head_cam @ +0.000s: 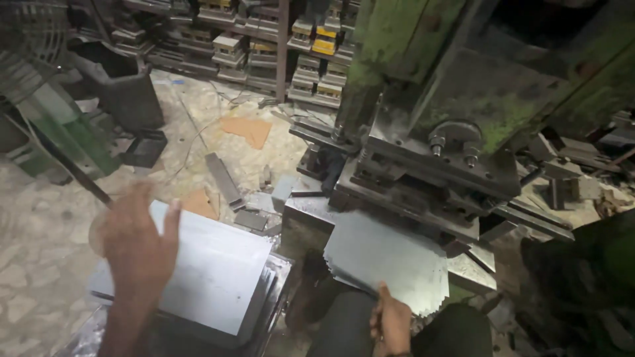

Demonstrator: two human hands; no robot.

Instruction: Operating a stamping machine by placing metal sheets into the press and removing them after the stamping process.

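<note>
The fingers [382, 309] of the right hand [391, 324] are being closed on the near edge of a fanned sheet stack [387, 261] at the press bed [423, 198]; the left hand [135, 241] is being spread open over another pile [211, 271] (beside the floor). Sheets may be slipping sideways, and sharp edges are threatening cuts.
</note>
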